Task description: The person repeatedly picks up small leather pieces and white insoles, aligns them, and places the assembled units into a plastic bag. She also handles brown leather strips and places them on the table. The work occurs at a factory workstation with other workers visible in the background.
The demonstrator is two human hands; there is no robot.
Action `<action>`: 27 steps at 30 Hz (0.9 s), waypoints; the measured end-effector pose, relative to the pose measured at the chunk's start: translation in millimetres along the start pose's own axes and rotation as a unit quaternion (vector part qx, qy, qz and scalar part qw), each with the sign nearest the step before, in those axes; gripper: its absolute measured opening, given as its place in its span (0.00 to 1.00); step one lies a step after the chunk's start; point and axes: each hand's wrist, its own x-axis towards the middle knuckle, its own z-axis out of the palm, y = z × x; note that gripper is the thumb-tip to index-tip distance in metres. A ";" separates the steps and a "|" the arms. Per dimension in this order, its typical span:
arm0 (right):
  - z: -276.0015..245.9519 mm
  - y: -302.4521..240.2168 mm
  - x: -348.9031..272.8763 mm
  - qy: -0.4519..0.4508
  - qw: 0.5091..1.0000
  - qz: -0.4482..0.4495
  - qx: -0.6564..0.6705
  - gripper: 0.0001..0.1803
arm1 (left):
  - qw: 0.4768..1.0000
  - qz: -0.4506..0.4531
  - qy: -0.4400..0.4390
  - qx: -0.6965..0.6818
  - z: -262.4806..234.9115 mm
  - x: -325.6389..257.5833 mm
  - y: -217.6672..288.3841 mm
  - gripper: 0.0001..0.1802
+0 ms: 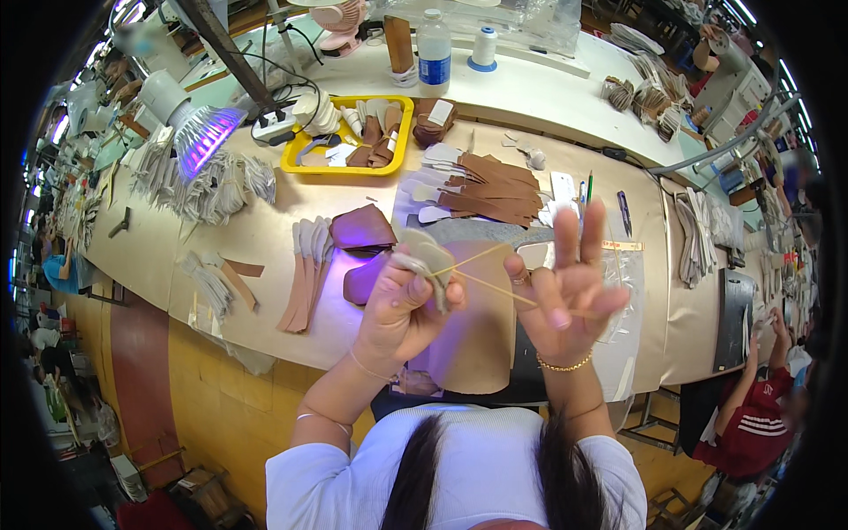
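Both hands hang above the broad work table: the left hand pinches a small bundle of grey pieces between thumb and fingers, while the right hand is spread, not clenched, with a yellow rubber band stretched from its fingers back to that bundle. The right fingers blur, so I can't tell from over here exactly which ones the band loops round. As I judge it, wrapping well means keeping the left pinch firm and the edges even, holding the band taut without biting into the pieces, and letting each turn lie flat near the middle. Slack given too suddenly could snap the band off or fan the stack. Beyond the hands, towards the back of the table, sits a yellow tray, the largest container near them; it holds brown strips, a stack of pale rounded pieces at its left end and white scraps. Behind it stands a clear bottle with a blue label, its fill hard to judge.
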 end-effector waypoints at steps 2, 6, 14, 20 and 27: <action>-0.1 9.2 5.2 0.085 0.991 -0.018 0.100 0.44 | 0.987 0.105 -0.019 0.121 1.5 1.9 -9.7 0.16; 11.6 14.0 4.8 0.126 0.981 -0.006 -0.149 0.53 | 0.898 0.133 -0.026 0.420 -3.1 -6.6 -4.9 0.15; 13.4 5.0 1.4 -0.131 0.710 0.034 -0.691 0.23 | 0.923 0.006 0.050 0.381 -5.0 -2.8 3.5 0.29; 29.1 -0.8 -0.5 -0.250 0.682 -0.022 -0.687 0.17 | 0.971 -0.057 0.102 0.209 -18.4 1.2 3.2 0.22; 19.5 19.6 -11.4 0.175 0.984 0.043 -0.006 0.50 | 0.995 0.049 0.081 0.031 -19.4 -8.6 -7.5 0.21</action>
